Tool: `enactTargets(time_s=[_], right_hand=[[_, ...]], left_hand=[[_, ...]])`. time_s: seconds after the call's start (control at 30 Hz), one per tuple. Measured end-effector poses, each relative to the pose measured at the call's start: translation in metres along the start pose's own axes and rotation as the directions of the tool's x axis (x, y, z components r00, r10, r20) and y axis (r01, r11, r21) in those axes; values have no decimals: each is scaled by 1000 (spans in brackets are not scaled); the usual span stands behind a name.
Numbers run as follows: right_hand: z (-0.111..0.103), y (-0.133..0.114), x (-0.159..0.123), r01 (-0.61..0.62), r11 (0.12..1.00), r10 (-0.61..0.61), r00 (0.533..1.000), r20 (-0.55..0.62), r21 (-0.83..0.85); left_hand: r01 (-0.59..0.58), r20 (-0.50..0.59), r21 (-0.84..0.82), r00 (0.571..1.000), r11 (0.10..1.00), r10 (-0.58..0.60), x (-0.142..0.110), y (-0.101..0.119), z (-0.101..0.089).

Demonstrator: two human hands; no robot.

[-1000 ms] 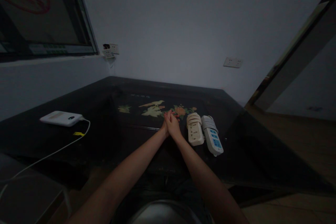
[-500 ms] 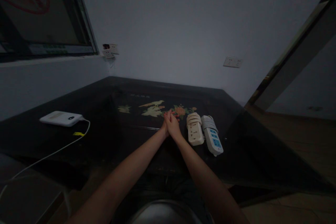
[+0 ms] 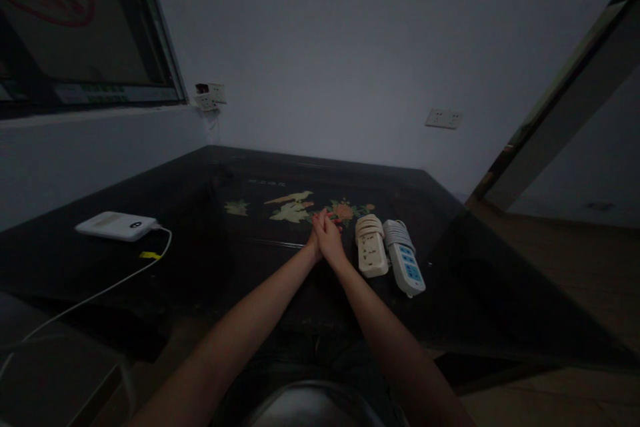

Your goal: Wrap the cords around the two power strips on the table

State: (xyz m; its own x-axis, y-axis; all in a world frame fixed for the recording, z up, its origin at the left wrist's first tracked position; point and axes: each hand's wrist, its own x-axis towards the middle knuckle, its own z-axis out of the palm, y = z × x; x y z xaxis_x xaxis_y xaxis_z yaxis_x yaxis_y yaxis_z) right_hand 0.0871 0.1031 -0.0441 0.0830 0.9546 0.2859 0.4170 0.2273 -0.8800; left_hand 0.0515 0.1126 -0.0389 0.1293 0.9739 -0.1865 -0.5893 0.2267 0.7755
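My left hand (image 3: 315,237) and my right hand (image 3: 330,238) are clasped together on the black table (image 3: 210,267), fingers closed and interlaced, with no object visible in them. The right hand lies partly over the left and hides some of its fingers. Just right of them is a cream power strip (image 3: 373,257) with its cord coiled around its far end. Beside that strip lies a white power strip with blue sockets (image 3: 409,267), its grey-white cord wound the same way. Neither hand touches the strips.
A white power bank (image 3: 116,225) lies on the table's left side, its white cable (image 3: 100,293) running over the front edge. Near it is a yellow sticker (image 3: 150,255). Wall sockets (image 3: 443,119) sit above the table's back edge, and a window (image 3: 90,27) is at left.
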Motion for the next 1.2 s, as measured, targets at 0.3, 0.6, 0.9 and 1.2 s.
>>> enactTargets(time_s=[0.3, 0.6, 0.9, 1.2], right_hand=[[-1, -1, -2, 12, 1000, -12, 1000, -4, 3], [-32, -19, -25, 139, 989, -140, 990, -25, -56], [-150, 17, -98, 244, 776, -393, 908, -143, -582], [-170, 77, -106, 102, 726, -255, 958, -129, -680]], left_hand=[[8, -9, 3, 1000, 1000, -8, 3, -2, -1], [-32, 183, 133, 983, 991, 7, -5, -2, 7], [-160, 245, 430, 968, 889, 55, -13, -27, 14], [-225, 223, 643, 969, 732, 102, -29, -39, 15]])
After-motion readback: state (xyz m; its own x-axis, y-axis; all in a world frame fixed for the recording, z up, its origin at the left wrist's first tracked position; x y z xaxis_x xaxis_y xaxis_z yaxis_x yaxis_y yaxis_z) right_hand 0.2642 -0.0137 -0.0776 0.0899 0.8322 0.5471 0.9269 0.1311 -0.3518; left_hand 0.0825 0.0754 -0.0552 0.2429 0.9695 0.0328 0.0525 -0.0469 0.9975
